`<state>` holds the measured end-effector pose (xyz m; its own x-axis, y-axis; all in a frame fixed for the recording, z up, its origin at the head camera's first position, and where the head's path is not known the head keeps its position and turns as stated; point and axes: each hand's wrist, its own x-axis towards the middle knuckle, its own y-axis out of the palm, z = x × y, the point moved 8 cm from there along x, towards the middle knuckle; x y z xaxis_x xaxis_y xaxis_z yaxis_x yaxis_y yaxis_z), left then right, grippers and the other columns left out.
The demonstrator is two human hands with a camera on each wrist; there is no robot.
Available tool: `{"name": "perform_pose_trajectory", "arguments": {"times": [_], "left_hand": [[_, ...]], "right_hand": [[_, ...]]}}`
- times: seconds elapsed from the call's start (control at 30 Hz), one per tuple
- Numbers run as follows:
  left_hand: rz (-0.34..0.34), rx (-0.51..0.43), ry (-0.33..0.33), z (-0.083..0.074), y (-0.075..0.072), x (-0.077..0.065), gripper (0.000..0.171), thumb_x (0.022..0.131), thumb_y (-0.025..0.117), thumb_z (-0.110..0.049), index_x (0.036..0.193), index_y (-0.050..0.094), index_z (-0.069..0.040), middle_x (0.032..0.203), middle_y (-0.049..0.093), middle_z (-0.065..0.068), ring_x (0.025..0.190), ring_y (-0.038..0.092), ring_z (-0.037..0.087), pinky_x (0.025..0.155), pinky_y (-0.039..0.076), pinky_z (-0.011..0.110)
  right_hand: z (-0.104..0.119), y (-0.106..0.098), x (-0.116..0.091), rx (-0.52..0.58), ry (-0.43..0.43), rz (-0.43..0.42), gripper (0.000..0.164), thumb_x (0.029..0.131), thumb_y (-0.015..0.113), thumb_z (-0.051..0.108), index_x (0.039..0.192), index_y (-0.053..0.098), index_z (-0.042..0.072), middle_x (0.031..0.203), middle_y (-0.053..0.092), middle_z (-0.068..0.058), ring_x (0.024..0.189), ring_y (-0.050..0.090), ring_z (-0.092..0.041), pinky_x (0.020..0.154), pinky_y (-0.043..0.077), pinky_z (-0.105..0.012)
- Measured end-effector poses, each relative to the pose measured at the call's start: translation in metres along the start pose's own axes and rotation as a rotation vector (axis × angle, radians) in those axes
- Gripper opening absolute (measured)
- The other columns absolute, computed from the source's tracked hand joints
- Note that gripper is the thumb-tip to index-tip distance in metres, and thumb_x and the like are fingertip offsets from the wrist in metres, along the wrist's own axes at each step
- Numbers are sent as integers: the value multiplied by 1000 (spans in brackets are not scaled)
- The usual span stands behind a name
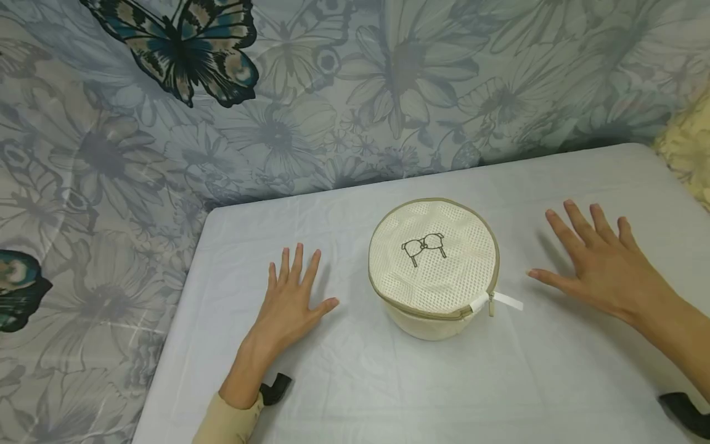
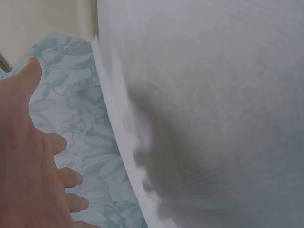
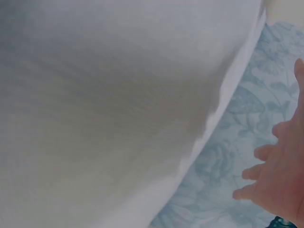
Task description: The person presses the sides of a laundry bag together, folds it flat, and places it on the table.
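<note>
A round cream mesh laundry bag with a glasses drawing on its lid stands on the white-covered table. Its zipper runs round the top edge, with the pull and a white tag at the near right. To the left of the bag is my left hand, palm down with fingers spread and holding nothing. On the other side my right hand is likewise spread and apart from the bag, its shadow falling on the cloth. Both wrist views show spread fingers, with nothing in the left hand or right hand.
Grey floral fabric with butterfly prints hangs behind and left of the table. Something pale yellow and ruffled stands beyond the right edge. Black wrist mounts sit by both forearms.
</note>
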<state>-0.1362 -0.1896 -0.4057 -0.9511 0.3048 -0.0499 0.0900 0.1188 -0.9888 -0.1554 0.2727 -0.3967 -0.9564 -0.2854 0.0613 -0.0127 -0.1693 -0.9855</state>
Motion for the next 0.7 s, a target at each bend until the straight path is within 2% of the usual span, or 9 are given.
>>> {"name": "perform_pose_trajectory", "arguments": {"times": [0.13, 0.27, 0.47, 0.6, 0.7], "left_hand": [[-15, 2, 2, -1, -7, -2, 94, 91, 43, -75, 161, 8, -23, 165, -5, 13, 150, -15, 33, 118, -1, 62], [-28, -18, 21, -7, -11, -2, 95, 91, 45, -75, 161, 10, -21, 165, 0, 18, 150, -15, 33, 119, 1, 60], [-67, -18, 55, -14, -21, -3, 93, 92, 44, -73, 161, 10, -21, 165, 1, 17, 150, -12, 32, 119, 5, 59], [-91, -38, 106, -22, -28, -3, 92, 93, 44, -72, 161, 9, -22, 166, 3, 15, 151, -8, 33, 119, 7, 59], [-110, -61, 149, -28, -33, -3, 91, 93, 44, -71, 161, 7, -22, 166, 7, 13, 152, -3, 31, 121, 10, 55]], "right_hand": [[4, -8, 0, -4, -1, 0, 108, 86, 63, 65, 161, 3, 15, 164, -6, -18, 146, -7, -51, 112, -15, -65], [7, -20, -1, -14, 0, -10, 107, 86, 64, 64, 161, 3, 17, 165, -8, -15, 147, -11, -47, 113, -15, -63], [17, -34, -1, 22, -41, -68, 102, 88, 65, 58, 161, 6, 17, 165, -1, -16, 148, -7, -45, 116, -9, -61], [25, -41, -2, 72, -73, -118, 98, 90, 67, 52, 161, 9, 17, 165, 8, -17, 148, 4, -45, 119, 1, -57], [32, -49, -3, 115, -81, -145, 96, 89, 70, 47, 161, 12, 19, 162, 21, -18, 144, 23, -48, 114, 22, -62]]}}
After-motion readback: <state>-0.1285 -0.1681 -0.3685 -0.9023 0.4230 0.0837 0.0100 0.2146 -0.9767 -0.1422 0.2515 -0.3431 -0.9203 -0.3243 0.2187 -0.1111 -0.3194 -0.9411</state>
